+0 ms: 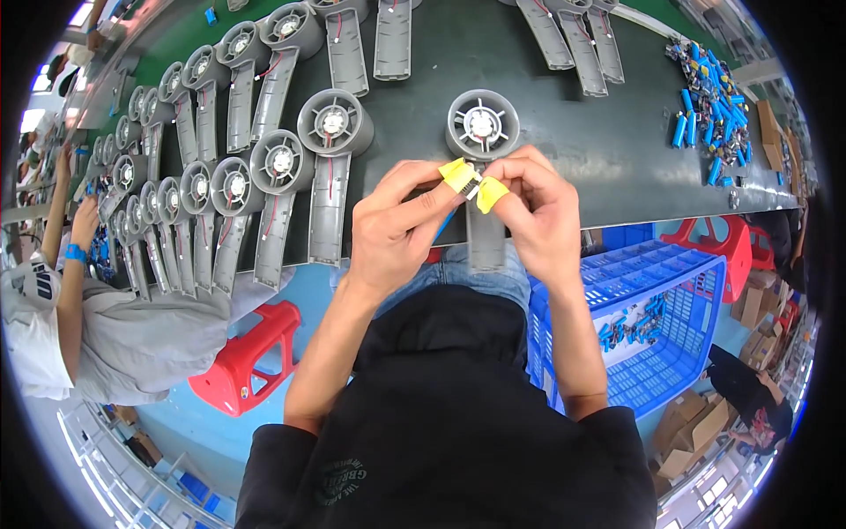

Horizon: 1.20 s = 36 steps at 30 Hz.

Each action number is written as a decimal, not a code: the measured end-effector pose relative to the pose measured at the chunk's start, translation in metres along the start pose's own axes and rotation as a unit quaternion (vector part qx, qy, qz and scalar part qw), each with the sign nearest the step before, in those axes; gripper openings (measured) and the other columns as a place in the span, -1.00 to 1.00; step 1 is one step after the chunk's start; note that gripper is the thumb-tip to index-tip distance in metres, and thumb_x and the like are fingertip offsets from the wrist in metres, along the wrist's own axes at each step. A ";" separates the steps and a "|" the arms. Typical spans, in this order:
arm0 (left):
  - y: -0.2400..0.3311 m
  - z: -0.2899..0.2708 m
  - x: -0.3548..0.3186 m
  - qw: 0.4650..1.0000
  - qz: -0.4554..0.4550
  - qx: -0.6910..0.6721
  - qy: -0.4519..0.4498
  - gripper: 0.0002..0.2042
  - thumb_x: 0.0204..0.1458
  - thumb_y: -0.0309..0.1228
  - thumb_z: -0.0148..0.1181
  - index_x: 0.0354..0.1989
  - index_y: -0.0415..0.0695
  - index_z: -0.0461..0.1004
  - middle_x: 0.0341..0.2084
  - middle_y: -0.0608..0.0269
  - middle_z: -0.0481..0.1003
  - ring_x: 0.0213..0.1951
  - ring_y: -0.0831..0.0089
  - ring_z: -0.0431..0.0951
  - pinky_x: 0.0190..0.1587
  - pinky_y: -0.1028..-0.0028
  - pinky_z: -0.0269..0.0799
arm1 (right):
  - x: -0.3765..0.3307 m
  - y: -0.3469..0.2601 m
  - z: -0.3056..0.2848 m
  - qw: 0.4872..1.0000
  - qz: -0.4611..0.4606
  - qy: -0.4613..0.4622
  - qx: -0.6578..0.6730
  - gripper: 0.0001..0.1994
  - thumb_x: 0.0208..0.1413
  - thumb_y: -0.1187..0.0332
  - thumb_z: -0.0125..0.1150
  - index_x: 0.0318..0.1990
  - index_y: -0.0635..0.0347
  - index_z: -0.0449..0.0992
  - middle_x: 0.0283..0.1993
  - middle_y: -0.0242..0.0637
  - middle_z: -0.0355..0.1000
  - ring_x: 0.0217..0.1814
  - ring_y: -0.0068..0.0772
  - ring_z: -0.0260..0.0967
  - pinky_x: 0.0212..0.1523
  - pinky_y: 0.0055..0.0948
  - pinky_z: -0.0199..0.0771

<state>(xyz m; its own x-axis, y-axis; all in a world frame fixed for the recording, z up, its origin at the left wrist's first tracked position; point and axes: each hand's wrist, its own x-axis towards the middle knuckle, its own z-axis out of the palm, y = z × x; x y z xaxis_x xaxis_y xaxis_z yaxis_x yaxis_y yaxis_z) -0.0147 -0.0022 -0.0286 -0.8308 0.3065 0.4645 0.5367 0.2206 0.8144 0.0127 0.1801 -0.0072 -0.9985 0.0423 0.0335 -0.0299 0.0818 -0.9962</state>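
My left hand (398, 225) and my right hand (538, 207) meet in front of a grey fan housing (482, 126) with a round head and a long open handle. Between their fingertips they pinch a small circuit board (467, 185) with dark and pale parts. Yellow coverings wrap a fingertip of the left hand and the right thumb. Below the left fingers shows part of a blue cylinder (446, 224); whether it joins the board is hidden. The housing's handle (486, 236) points toward me, partly behind my hands and past the table edge.
Rows of similar grey fan housings (282, 163) fill the dark table's left side, others lie farther off. A pile of blue cylinders with wired boards (718, 115) sits at the far right. Beside me stand a blue crate (648, 375) and a red stool (251, 357). A co-worker (132, 335) sits left.
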 end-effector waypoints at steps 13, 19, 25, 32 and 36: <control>0.000 0.001 0.006 0.999 0.013 -0.028 0.015 -0.76 -0.13 -0.73 0.35 -0.23 -0.32 0.61 -0.35 0.14 0.54 -0.35 0.37 0.53 -0.39 0.51 0.41 | 0.001 0.010 0.006 0.997 0.021 0.009 0.074 -0.87 0.11 0.66 0.07 -0.24 0.39 0.55 -0.27 -0.47 0.36 -0.27 -0.74 0.29 -0.22 -0.69 0.28; 0.004 -0.003 0.007 1.000 0.009 0.006 0.008 -0.76 -0.11 -0.73 0.33 -0.21 -0.32 0.61 -0.34 0.13 0.54 -0.36 0.38 0.53 -0.37 0.53 0.42 | 0.006 0.004 0.004 1.000 -0.002 -0.002 0.018 -0.85 0.02 0.66 0.15 -0.25 0.33 0.57 -0.30 -0.49 0.35 -0.35 -0.80 0.22 -0.36 -0.72 0.17; 0.001 0.000 0.004 0.999 -0.015 -0.029 0.019 -0.78 -0.09 -0.73 0.30 -0.21 -0.36 0.59 -0.34 0.09 0.54 -0.35 0.36 0.54 -0.31 0.51 0.45 | 0.003 0.017 0.008 0.975 -0.171 0.068 -0.124 -0.77 -0.21 0.66 0.29 -0.30 0.30 0.57 -0.25 -0.39 0.41 -0.54 -0.79 0.13 -0.54 -0.68 0.10; 0.001 0.000 0.002 1.000 0.016 -0.018 0.015 -0.79 -0.09 -0.74 0.28 -0.22 -0.41 0.56 -0.35 0.06 0.52 -0.34 0.26 0.52 -0.27 0.47 0.43 | 0.009 0.020 0.008 0.936 -0.284 0.069 -0.196 -0.73 -0.29 0.64 0.33 -0.31 0.29 0.54 -0.25 -0.32 0.42 -0.59 -0.70 0.12 -0.56 -0.62 0.18; 0.000 -0.002 0.002 1.000 0.021 -0.005 0.000 -0.80 -0.06 -0.73 0.28 -0.22 -0.41 0.55 -0.34 0.08 0.50 -0.34 0.29 0.50 -0.31 0.46 0.42 | 0.010 0.023 0.010 0.918 -0.320 0.082 -0.219 -0.72 -0.30 0.64 0.34 -0.31 0.29 0.54 -0.26 -0.30 0.42 -0.55 -0.62 0.21 -0.54 -0.59 0.27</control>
<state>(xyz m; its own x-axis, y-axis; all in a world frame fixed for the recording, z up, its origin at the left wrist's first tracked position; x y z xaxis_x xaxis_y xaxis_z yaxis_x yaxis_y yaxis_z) -0.0165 -0.0035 -0.0265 -0.8076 0.3153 0.4983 0.5695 0.1976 0.7979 0.0015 0.1728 -0.0305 -0.7615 -0.0084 0.6481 -0.5516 0.5333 -0.6413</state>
